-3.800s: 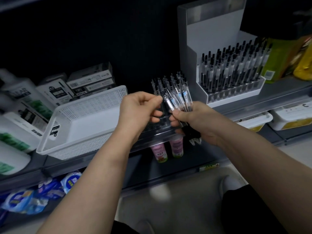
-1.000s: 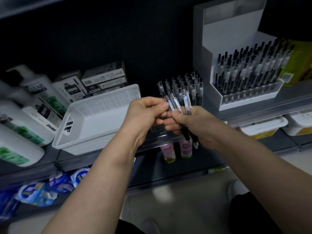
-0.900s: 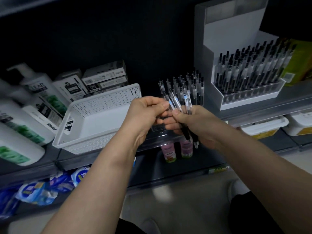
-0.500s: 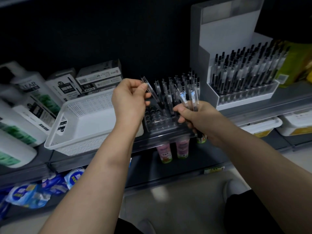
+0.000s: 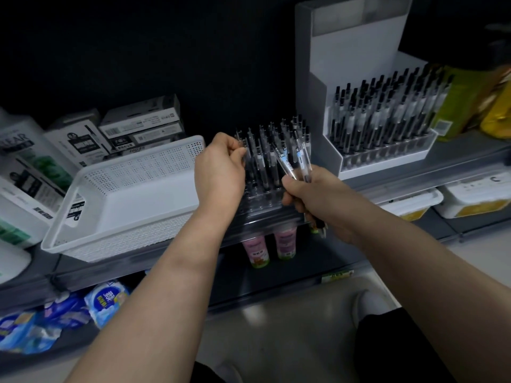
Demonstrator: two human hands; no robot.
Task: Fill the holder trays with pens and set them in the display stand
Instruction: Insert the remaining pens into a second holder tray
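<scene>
Over the clear tray (image 5: 262,201), the left hand (image 5: 219,172) pinches one pen (image 5: 241,140) upright, seemingly to seat it, while the right hand (image 5: 315,194) grips spare pens (image 5: 291,161) as ready supply.

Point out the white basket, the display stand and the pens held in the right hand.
white basket (image 5: 143,170), head view, on its perforated back wall.
display stand (image 5: 356,59), head view, on its white back panel.
held pens (image 5: 285,162), head view, on a clear barrel just above the grip.
</scene>
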